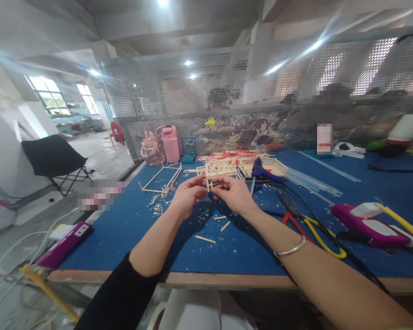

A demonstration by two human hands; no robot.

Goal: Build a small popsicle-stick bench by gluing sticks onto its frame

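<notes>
Over the middle of the blue tabletop, my left hand [186,196] and my right hand [237,196] meet around a small wooden-stick structure [209,184]. Fingertips of both hands pinch it from either side, and part of it is hidden by them. Just beyond my right hand rests a blue glue gun [264,173]. A larger stick frame [162,189] lies to the left of my left hand. Below the hands are short loose sticks [205,239] and pale scraps.
Piled sticks [227,159] lie at the back, before a perforated metal screen [179,82]. Pink bottles [170,144] stand back left. To the right are clear glue sticks [313,181], red-and-yellow-handled pliers [325,240], cables and a purple power strip [365,224]; another power strip [67,243] sits left.
</notes>
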